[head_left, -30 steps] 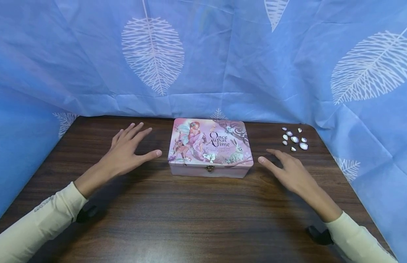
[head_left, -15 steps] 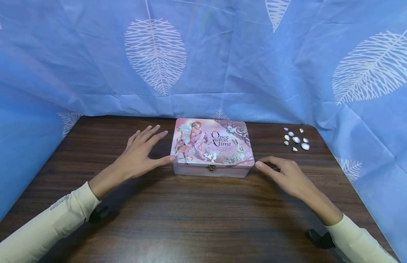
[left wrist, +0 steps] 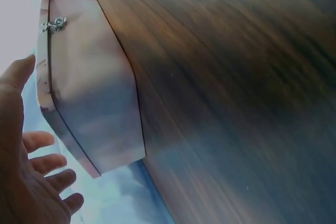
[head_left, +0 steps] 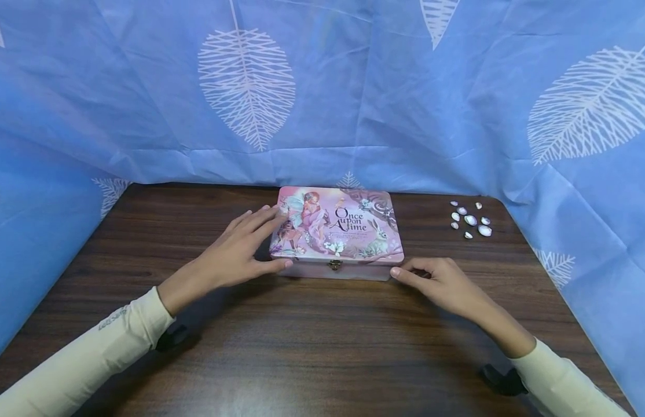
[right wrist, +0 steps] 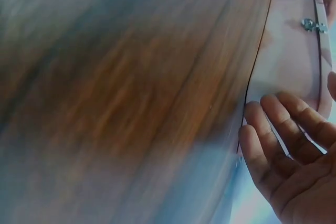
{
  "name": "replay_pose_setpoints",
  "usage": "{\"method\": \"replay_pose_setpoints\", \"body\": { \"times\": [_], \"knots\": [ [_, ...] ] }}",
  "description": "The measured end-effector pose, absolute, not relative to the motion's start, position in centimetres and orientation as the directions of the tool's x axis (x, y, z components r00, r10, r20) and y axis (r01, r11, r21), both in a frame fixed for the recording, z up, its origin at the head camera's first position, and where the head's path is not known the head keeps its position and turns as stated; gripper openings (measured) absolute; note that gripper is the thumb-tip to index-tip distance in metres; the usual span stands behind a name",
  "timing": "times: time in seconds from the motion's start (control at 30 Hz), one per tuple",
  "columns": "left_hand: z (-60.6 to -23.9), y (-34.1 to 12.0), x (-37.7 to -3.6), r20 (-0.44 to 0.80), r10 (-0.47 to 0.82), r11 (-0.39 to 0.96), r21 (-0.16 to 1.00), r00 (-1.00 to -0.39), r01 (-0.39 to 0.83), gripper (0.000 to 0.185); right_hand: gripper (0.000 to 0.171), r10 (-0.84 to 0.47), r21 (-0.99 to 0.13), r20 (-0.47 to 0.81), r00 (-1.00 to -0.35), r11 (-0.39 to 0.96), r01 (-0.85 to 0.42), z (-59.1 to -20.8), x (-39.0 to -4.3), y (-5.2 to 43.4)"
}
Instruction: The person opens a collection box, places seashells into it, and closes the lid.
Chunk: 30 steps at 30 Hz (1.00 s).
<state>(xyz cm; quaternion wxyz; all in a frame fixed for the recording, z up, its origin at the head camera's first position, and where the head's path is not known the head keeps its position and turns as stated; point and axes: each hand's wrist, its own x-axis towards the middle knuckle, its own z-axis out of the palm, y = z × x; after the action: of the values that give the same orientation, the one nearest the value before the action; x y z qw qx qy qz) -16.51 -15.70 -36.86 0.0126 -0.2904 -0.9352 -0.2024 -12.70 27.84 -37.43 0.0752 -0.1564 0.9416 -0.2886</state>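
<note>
Flanking the "Once Upon A Time" tin (head_left: 336, 231), both hands' fingers (head_left: 252, 223) lie spread.

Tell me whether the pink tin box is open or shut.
Shut: the pink tin box has its lid lying flat on the base, and the clasp spans the seam.

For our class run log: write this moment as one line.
left hand: open, at pink tin box left end | right hand: open, at right end | lid: closed | shells: far right
</note>
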Motion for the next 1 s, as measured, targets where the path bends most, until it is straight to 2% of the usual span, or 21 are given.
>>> {"method": "replay_pose_setpoints", "body": {
  "times": [0.2, 0.37, 0.73, 1.0],
  "knots": [
    [-36.8, -15.2, -16.5, 0.142, 0.594, 0.720, 0.344, -0.792, 0.602, 0.091, 0.024, -0.390, -0.612, -0.059, -0.919, 0.741, -0.276, -37.6, -12.4, 27.2],
    [-36.8, -14.8, -16.5, 0.149, 0.643, 0.683, 0.332, -0.751, 0.650, 0.082, 0.025, -0.412, -0.657, -0.091, -0.907, 0.709, -0.256, -37.9, -12.2, 26.5],
    [-37.5, -14.2, -16.7, 0.125, 0.709, 0.646, 0.278, -0.694, 0.711, 0.076, 0.041, -0.472, -0.742, -0.177, -0.863, 0.640, -0.198, -38.0, -11.9, 24.6],
    [-37.5, -13.9, -16.9, 0.128, 0.727, 0.634, 0.253, -0.674, 0.731, 0.074, 0.054, -0.550, -0.821, -0.199, -0.811, 0.546, -0.169, -38.5, -12.1, 23.3]
  ]
}}
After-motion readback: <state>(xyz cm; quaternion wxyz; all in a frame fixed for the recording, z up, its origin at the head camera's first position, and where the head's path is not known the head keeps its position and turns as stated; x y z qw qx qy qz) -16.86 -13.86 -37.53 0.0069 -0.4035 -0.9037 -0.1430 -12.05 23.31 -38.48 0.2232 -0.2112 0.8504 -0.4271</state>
